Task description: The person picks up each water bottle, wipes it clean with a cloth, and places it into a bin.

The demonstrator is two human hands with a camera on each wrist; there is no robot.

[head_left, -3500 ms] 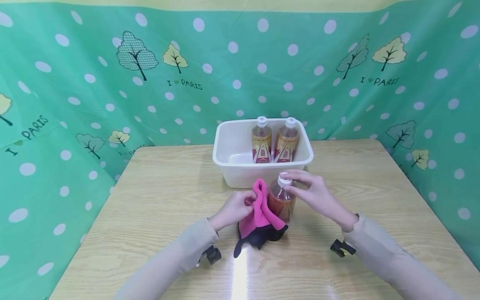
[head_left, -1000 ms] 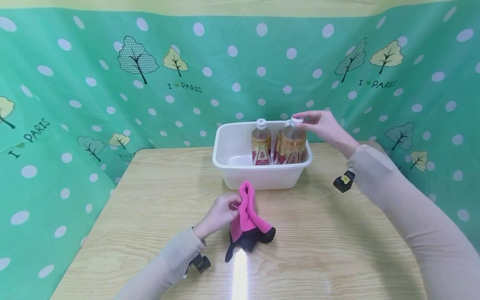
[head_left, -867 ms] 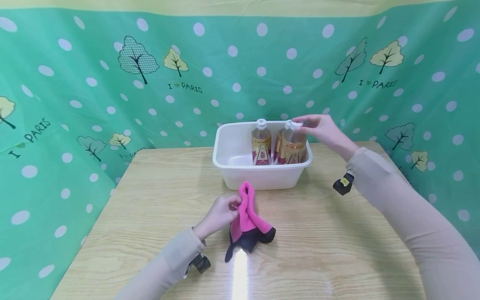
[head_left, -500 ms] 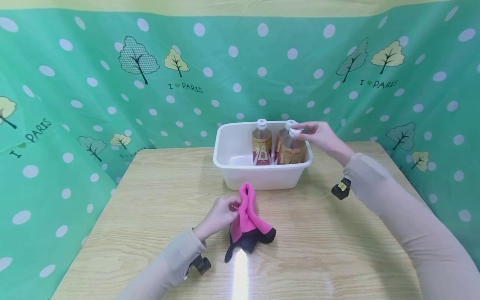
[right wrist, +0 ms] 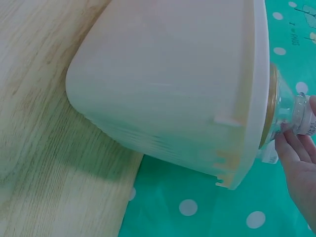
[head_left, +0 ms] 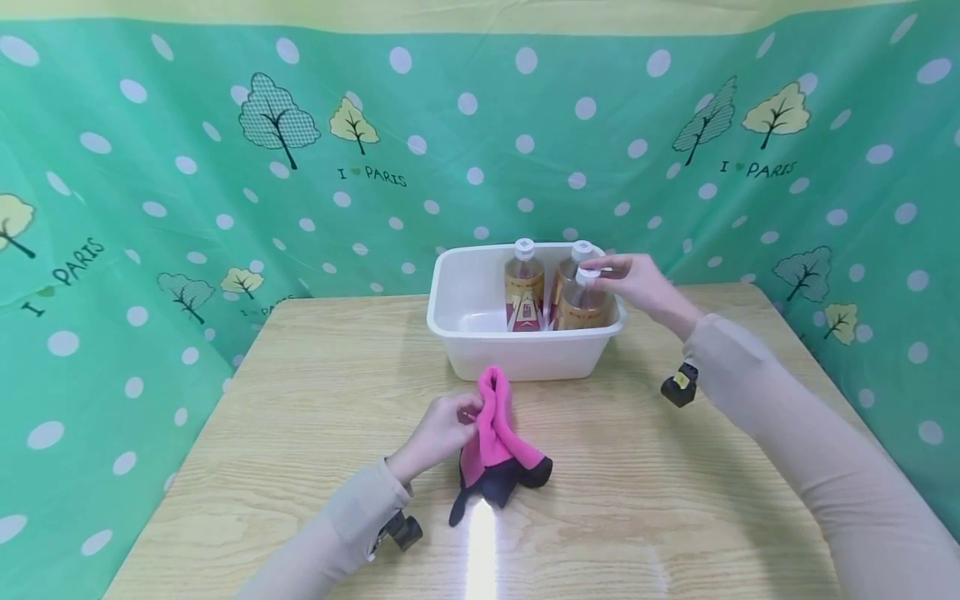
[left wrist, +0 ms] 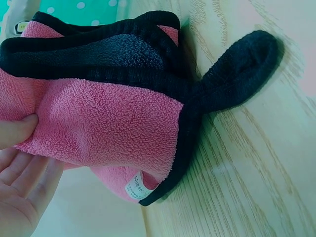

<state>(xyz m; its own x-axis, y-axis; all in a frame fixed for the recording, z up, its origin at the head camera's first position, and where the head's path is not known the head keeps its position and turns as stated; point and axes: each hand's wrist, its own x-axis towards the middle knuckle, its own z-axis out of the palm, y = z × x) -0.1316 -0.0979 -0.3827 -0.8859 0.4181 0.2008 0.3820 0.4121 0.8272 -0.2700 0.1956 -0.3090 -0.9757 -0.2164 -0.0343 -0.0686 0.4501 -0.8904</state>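
My right hand grips the white cap of a clear drink bottle with a gold label, inside the white plastic tub. In the right wrist view this bottle's neck stands above the tub's rim, with fingers around the cap. Two similar bottles are in the tub: one to the left, and another behind the held one, partly hidden. My left hand pinches a pink towel with black edging, bunched upright on the table. The left wrist view shows its black loop and a white tag.
The tub stands toward the back of the wooden table, with bare floor in its left part. A green dotted curtain hangs behind and at both sides. A bright light reflection lies on the table in front of the towel.
My right hand has carried the bottle from the table beside the towel up over the tub, then lowered it inside. The left hand has shifted the towel slightly left and now keeps still.
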